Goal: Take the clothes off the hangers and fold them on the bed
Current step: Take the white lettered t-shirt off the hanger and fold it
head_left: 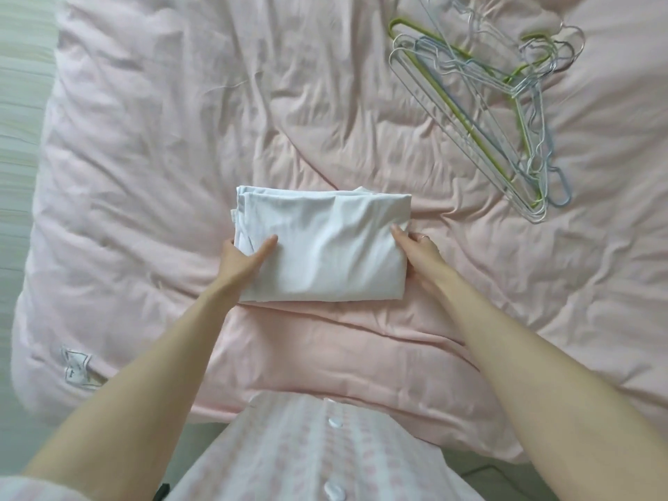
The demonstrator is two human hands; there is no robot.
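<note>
A folded white garment (pixel 321 244) is held at mid-bed (pixel 144 139), gripped at its edges by the left hand (pixel 245 256) and right hand (pixel 415 249). If it is lifted unevenly, the loose layers could be slid apart and the fold undone. Empty hangers (pixel 484 113) lie well apart.

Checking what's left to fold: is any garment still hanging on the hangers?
No: the hangers lie bare in a pile on the pink duvet, apart from the folded white garment.
</note>
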